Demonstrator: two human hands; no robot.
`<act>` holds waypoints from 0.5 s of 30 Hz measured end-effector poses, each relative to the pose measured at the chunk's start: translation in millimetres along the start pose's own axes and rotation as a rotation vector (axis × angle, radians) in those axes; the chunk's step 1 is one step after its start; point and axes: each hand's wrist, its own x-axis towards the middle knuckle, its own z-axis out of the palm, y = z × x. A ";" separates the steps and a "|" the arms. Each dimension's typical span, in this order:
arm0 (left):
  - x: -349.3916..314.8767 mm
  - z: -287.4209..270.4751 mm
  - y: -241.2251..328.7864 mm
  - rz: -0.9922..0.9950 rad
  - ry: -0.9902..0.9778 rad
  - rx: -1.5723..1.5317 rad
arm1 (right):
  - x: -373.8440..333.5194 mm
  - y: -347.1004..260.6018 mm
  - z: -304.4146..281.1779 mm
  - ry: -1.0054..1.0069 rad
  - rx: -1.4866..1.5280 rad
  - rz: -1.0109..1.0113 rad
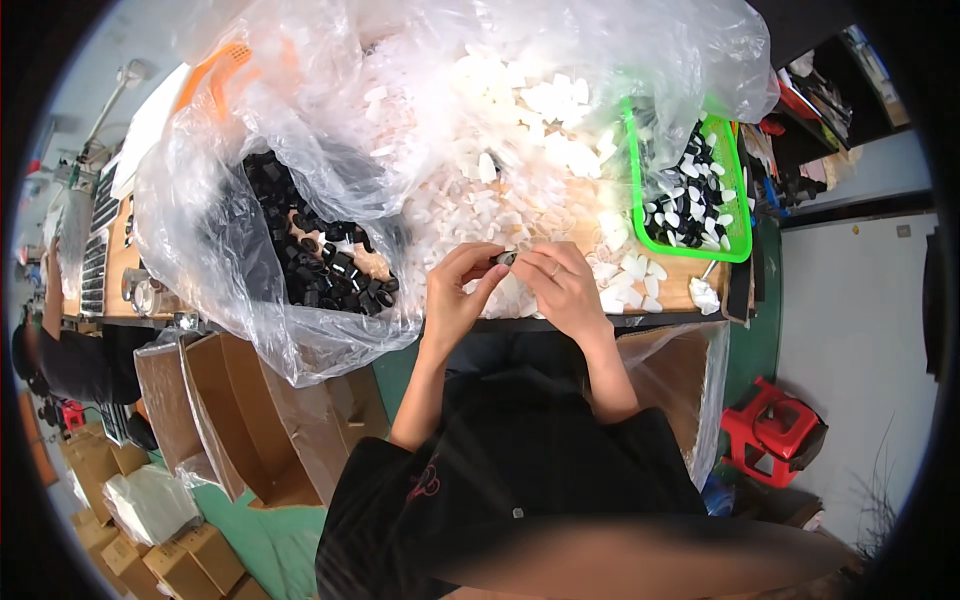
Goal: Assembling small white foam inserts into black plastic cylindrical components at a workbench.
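Note:
Close together at the table's near edge, both my hands work on one small black part (504, 258). My left hand (462, 285) pinches it between thumb and fingertips. From the other side, the closed fingers of my right hand (562, 285) meet it; whether they hold a small white piece as well is hidden. Beyond the hands spreads a heap of translucent white pieces (480, 215). To the left, black ring-like parts (345, 280) lie in a clear plastic bag (200, 230). On the right, a green basket (742, 225) holds black parts with white pieces.
White leaf-shaped pieces (635, 280) lie by the basket. Below the table edge stand open cardboard boxes (240, 410). A red stool (770, 430) is on the floor at right. Another person (85, 360) sits at the far left.

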 end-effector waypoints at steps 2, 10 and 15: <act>-0.9 -0.2 -4.3 -0.029 0.016 -0.024 | 0.2 -1.9 3.2 -0.009 0.020 0.014; -5.1 7.0 -1.7 0.061 0.119 -0.125 | 2.0 -7.6 17.6 0.037 0.654 0.615; -6.1 7.8 -1.4 0.117 0.116 -0.069 | -1.4 -7.4 21.9 0.042 0.800 0.618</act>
